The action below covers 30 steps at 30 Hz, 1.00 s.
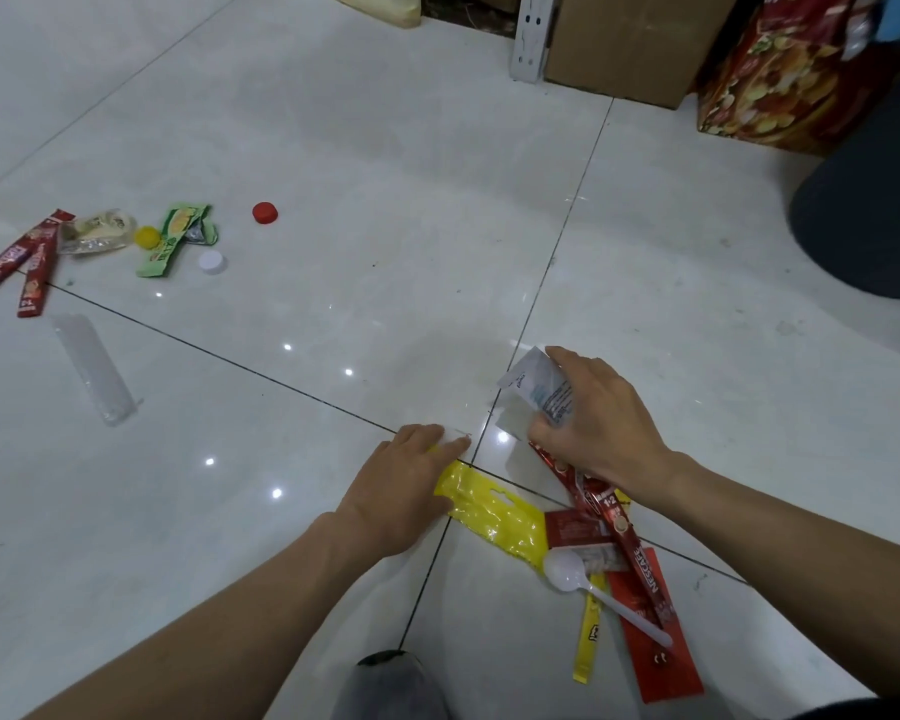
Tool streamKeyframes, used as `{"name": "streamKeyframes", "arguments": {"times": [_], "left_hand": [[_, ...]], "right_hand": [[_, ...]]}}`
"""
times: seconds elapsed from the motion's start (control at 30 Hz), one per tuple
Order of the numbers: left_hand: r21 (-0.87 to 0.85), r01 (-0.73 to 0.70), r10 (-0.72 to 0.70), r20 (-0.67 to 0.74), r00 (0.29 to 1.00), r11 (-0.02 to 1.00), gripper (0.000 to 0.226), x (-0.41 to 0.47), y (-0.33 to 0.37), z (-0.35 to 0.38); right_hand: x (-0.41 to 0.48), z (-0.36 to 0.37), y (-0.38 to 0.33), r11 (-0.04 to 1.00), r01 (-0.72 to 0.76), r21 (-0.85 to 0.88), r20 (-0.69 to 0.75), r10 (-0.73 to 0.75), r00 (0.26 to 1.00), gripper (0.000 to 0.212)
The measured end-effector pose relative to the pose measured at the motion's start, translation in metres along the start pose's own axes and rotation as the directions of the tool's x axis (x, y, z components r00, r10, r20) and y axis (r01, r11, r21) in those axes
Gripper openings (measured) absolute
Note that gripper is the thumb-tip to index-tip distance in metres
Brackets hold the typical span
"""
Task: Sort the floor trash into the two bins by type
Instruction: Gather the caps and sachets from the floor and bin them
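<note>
A: Nearest first?
B: Blurred grey rounded shape [393, 683] at the bottom edge, can't tell what it is. Landmark: glossy yellow plastic wrapper [489, 511], flat on the white tile floor [333, 148].
A: Around it?
B: Pile just right of it: white plastic spoon [567, 570], narrow yellow stick sachet [587, 641], flat red foil wrapper [661, 652], and a long red Nescafe stick sachet [640, 563] lying across them.
A: Hands?
B: Left hand [401, 491] is on the wrapper's far-left end, fingers straight, touching it. Right hand [593, 423] is just beyond the wrapper, fingers curled, gripping a white-and-blue paper sachet [533, 387]. Can't tell if it also holds the red stick.
A: Farther?
B: Far left of the wrapper: clear plastic sleeve [92, 366], white bottle cap [211, 262], yellow bottle cap [146, 237], red bottle cap [265, 212], green foil wrapper [178, 236], crumpled clear wrapper [97, 231], two red stick sachets [17, 257]. Far right beyond it: dark grey round container [863, 215], red printed carton [780, 70], brown cardboard box [630, 39].
</note>
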<state>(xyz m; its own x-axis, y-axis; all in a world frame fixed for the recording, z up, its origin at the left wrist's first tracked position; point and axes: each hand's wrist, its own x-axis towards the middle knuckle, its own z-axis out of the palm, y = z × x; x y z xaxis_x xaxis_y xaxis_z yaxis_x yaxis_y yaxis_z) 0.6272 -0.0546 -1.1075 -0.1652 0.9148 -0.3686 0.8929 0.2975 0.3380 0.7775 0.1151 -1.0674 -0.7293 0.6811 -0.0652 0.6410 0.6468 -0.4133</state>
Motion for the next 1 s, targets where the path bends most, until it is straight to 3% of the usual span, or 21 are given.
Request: {"name": "streamKeyframes", "arguments": {"times": [0.2, 0.3, 0.47, 0.77, 1.0], "left_hand": [[-0.177, 0.042, -0.039, 0.02, 0.999, 0.983, 0.064, 0.008, 0.004, 0.003], [-0.282, 0.091, -0.09, 0.016, 0.996, 0.955, 0.042, 0.01, 0.002, 0.002], [-0.479, 0.057, -0.178, -0.21, 0.961, 0.876, 0.018, 0.012, -0.002, -0.005], [-0.793, 0.007, -0.429, -0.322, 0.844, 0.609, 0.018, 0.039, 0.038, -0.053], [-0.832, -0.102, -0.435, -0.385, 0.814, 0.546, 0.023, 0.071, 0.096, -0.086]], "right_hand": [[-0.002, -0.005, 0.005, 0.999, 0.004, 0.032, -0.039, -0.003, 0.999, 0.075], [-0.003, -0.007, 0.009, 0.999, -0.005, 0.044, -0.039, 0.006, 0.999, 0.076], [0.002, -0.018, 0.018, 0.998, -0.011, 0.056, -0.117, 0.017, 0.993, 0.076], [0.006, -0.067, 0.042, 0.995, -0.068, 0.078, -0.281, 0.087, 0.956, 0.074], [-0.006, -0.127, 0.089, 0.988, -0.102, 0.114, -0.378, 0.138, 0.915, 0.077]]}}
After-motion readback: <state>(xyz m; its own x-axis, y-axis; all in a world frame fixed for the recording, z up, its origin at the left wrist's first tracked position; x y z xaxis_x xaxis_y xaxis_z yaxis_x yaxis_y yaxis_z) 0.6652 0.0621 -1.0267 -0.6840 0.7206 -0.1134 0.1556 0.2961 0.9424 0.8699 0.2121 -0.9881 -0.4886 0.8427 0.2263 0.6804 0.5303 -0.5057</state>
